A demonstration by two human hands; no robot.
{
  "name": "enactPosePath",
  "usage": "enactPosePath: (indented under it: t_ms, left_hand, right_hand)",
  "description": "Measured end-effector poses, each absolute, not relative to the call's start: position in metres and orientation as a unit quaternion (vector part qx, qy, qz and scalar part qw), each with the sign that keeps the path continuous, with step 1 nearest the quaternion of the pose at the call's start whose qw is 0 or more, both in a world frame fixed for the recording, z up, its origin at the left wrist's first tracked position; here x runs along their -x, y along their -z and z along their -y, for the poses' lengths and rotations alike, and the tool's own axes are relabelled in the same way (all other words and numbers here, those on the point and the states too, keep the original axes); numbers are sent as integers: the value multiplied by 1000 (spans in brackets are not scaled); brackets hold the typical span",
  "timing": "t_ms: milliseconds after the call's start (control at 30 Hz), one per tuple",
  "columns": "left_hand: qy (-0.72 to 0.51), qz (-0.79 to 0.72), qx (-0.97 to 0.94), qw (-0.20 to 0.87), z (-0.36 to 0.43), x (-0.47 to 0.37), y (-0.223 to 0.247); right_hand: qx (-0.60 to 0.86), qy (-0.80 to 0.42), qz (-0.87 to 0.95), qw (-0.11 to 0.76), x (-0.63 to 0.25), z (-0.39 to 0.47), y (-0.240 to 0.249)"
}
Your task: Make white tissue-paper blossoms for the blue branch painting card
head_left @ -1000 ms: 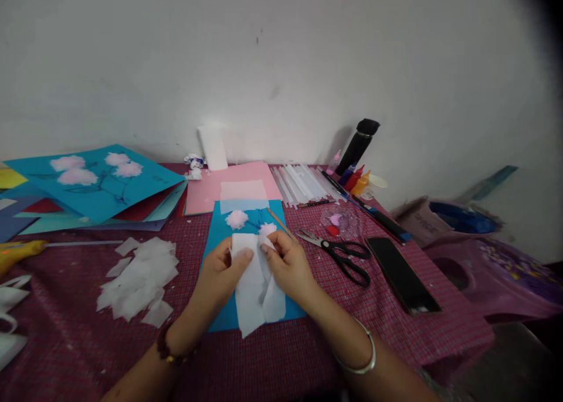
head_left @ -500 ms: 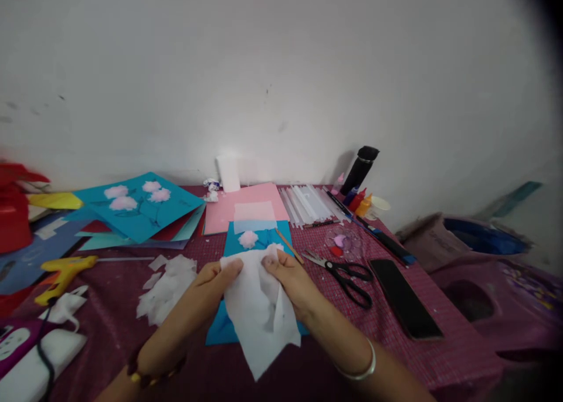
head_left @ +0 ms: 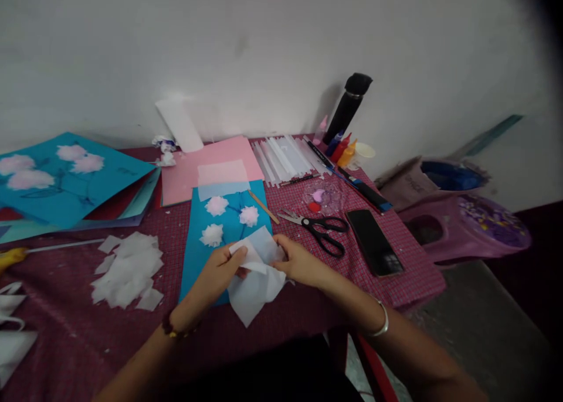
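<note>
A folded, creased sheet of white tissue paper is stretched between my two hands. My left hand pinches its left side, thumb on top. At its right side my right hand grips it with closed fingers. Under the tissue lies a blue sheet bearing pale tissue flowers and dark drawn stems. A pencil rests across the blue sheet's right edge. To the left is a heap of small white tissue squares.
Black-handled scissors and a phone lie at right. Behind are glue sticks, a white roll, paint bottles and a black flask. More flower-decorated blue paper stands on the left; a pink stool is beyond the table.
The view has tilted down and turned right. The hanging tissue is now gathered and folded over between my hands. More flowers on the blue sheet have come into sight.
</note>
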State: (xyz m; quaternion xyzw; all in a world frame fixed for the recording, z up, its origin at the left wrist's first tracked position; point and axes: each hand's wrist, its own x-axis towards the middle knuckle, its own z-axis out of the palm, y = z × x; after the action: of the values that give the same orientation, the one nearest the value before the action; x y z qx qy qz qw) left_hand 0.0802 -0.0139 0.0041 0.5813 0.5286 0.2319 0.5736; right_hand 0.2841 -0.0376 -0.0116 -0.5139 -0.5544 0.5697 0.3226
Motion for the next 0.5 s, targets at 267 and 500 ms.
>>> enactPosePath:
  t_ms: [267, 500]
  left_hand:
    - [-258, -446, -850, 114, 58, -84, -29]
    - [-127, -341, -926, 96, 57, -103, -42]
  right_hand:
    - [480, -580, 558, 349, -279, 46, 7]
    - [497, -504, 631, 317, -278, 51, -6]
